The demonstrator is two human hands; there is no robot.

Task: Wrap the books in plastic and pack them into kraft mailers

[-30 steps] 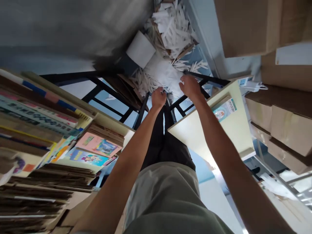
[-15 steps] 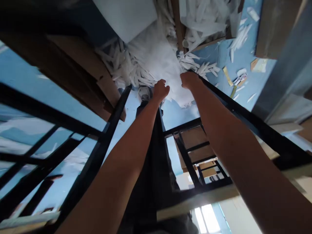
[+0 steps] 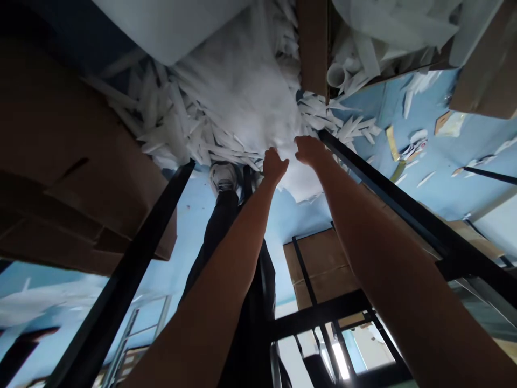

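My left hand (image 3: 276,164) and my right hand (image 3: 309,150) are held out in front of me, close together, both with fingers closed. Between and beyond them spreads a thin white sheet (image 3: 246,94), perhaps plastic film or a bag. Both hands appear to pinch its near part, though the fingertips are partly hidden. The sheet lies over a pile of white paper-like strips (image 3: 169,113) on the blue floor. More strips (image 3: 355,126) lie scattered beyond my right hand.
Dark table legs (image 3: 135,269) slant down on both sides. A cardboard box (image 3: 60,178) stands at left, and another open box (image 3: 313,48) holding white tubes and film is at upper right. My shoe (image 3: 223,177) is near the pile. Scraps (image 3: 412,143) litter the floor.
My hands have come closer together, with the sheet still by them. The view has shifted, so the boxes and pile look larger and nearer.
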